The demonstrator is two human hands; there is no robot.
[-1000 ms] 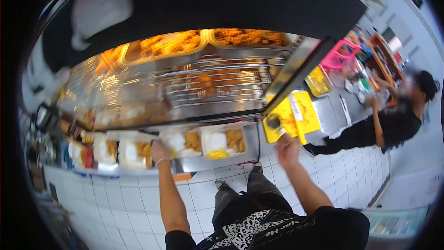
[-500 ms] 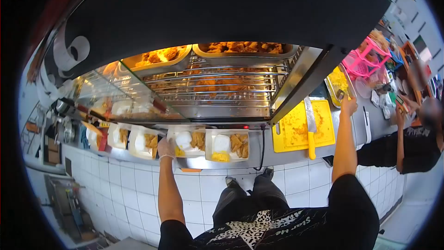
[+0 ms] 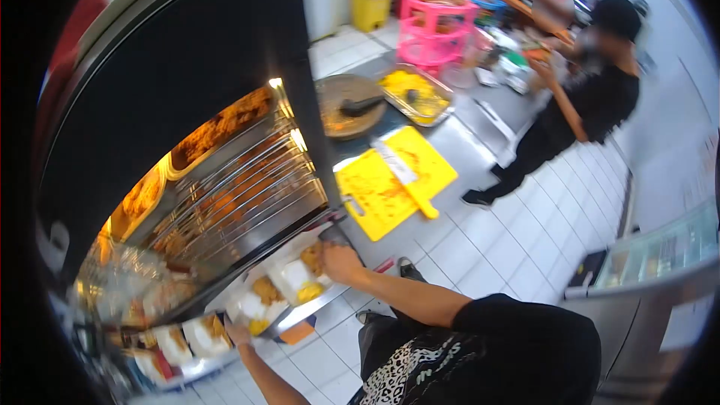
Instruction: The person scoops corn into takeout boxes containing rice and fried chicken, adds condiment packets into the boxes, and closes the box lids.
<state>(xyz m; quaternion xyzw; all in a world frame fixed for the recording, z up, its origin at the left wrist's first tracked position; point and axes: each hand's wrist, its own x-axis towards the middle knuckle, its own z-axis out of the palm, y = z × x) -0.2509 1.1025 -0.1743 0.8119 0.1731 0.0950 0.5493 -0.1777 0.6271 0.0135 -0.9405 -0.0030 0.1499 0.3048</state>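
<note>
My left hand (image 3: 238, 332), in a clear glove and smeared by motion, is at the left edge of an open white food box (image 3: 244, 304) holding rice, brown chicken pieces and yellow egg. To its right stands a second open food box (image 3: 286, 277) with rice, chicken and egg. My right hand (image 3: 341, 262) is at this box's right side, beside the chicken (image 3: 311, 259); its fingertips are blurred, so I cannot make out their grip. Further left, more open boxes (image 3: 204, 336) with rice and chicken stand in a row.
A heated display cabinet (image 3: 300, 214) with trays of fried chicken rises behind the boxes. Right of it are a yellow cutting board (image 3: 431, 169) with a knife (image 3: 397, 165), a round pan (image 3: 337, 124), and an egg tray (image 3: 442, 116). A co-worker (image 3: 592, 97) stands beyond, at the right.
My right hand has left the spoon in the egg tray and come over to the rightmost food box. The view has swung to the right; my left hand stays by the boxes.
</note>
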